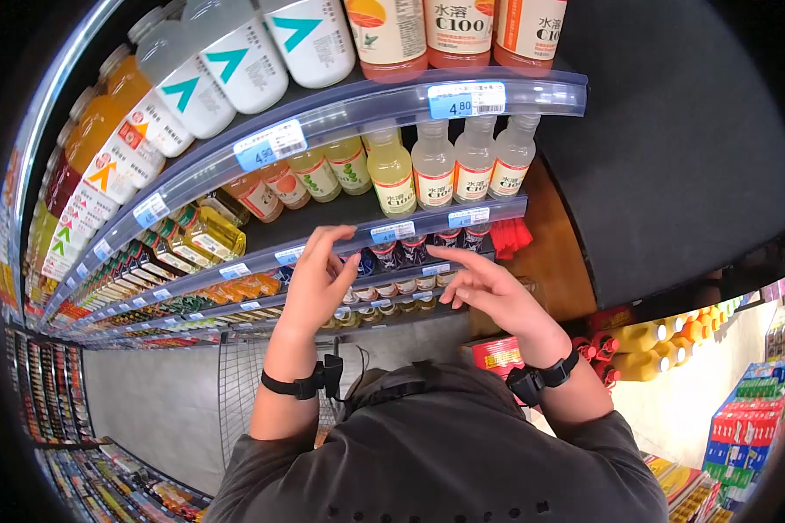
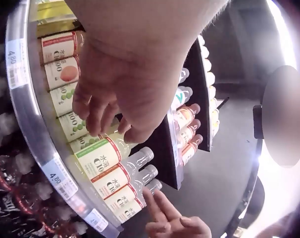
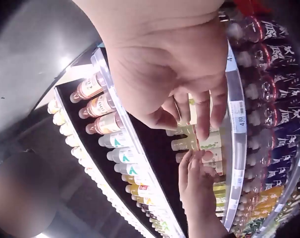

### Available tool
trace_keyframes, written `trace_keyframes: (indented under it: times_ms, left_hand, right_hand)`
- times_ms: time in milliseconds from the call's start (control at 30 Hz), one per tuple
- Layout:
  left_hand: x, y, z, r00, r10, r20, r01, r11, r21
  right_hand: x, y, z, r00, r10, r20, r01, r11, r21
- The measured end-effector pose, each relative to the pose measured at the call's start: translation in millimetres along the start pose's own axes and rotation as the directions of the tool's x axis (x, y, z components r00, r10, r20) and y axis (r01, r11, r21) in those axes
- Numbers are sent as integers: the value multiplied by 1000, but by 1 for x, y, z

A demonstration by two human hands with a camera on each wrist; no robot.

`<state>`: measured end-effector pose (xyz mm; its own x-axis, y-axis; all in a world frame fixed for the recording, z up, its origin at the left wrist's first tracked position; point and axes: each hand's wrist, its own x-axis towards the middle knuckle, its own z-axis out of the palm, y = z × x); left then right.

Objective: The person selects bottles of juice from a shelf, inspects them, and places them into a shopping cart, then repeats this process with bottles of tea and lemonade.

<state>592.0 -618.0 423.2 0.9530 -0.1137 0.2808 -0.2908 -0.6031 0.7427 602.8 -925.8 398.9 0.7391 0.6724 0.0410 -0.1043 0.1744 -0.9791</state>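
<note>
Both hands are in front of a shelf of C100 drink bottles, and neither holds anything. In the head view the left hand [image 1: 316, 277] has bent, spread fingers below a yellow bottle [image 1: 391, 181]. To its right, the right hand [image 1: 495, 295] has its index finger extended toward the left and the others loosely bent, below clear bottles [image 1: 473, 170]. The left wrist view shows the left hand [image 2: 130, 84] in front of green-label bottles [image 2: 96, 158], with the right hand [image 2: 178, 223] lower down. In the right wrist view, the right hand [image 3: 175, 69] hangs above the left hand [image 3: 197, 186].
A shelf edge with price tags [image 1: 392, 232] runs behind the hands, with dark bottles [image 1: 412, 253] below it. Larger bottles [image 1: 310, 39] stand on the upper shelf. A wire cart [image 1: 244, 375] is at lower left. Yellow jugs [image 1: 641, 349] and red boxes [image 1: 497, 353] are at the right.
</note>
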Motion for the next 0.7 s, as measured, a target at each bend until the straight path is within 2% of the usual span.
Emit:
trace_keyframes:
  times_ms: [33, 100, 133, 200, 333, 367, 500, 600, 633, 700]
  left_hand:
    - [8, 4, 1, 999, 20, -40, -21, 999, -27]
    - [23, 0, 3, 995, 37, -97, -46, 995, -87]
    - [32, -4, 3, 992, 44, -122, -58, 992, -112]
    - [46, -7, 5, 983, 29, -182, -62, 983, -175]
    - [74, 0, 1, 989, -22, -149, -13, 973, -229]
    - [81, 0, 0, 992, 3, -125, -32, 972, -233]
    - [108, -12, -3, 999, -36, -40, 25, 971, -238]
    - [122, -25, 2, 999, 21, -49, -30, 983, -181]
    - [125, -21, 3, 998, 38, -48, -48, 974, -221]
    - [132, -23, 3, 997, 68, -21, -71, 972, -225]
  right_hand:
    - [7, 0, 0, 1000, -5, -8, 5, 1000, 10]
    - [23, 0, 3, 991, -125, -42, 125, 992, -4]
    - [30, -2, 3, 991, -125, -54, 125, 992, 1]
    - [45, -11, 5, 983, -169, -74, 156, 976, -149]
    - [74, -36, 16, 950, -291, -115, 253, 931, -263]
    - [80, -39, 17, 941, -319, -115, 279, 922, -269]
    - [102, -40, 16, 937, -306, -168, 253, 927, -278]
    - [111, -37, 11, 951, -244, -190, 189, 945, -267]
    - [112, -35, 9, 948, -248, -201, 190, 944, -268]
    - [113, -33, 7, 967, -209, -146, 165, 949, -267]
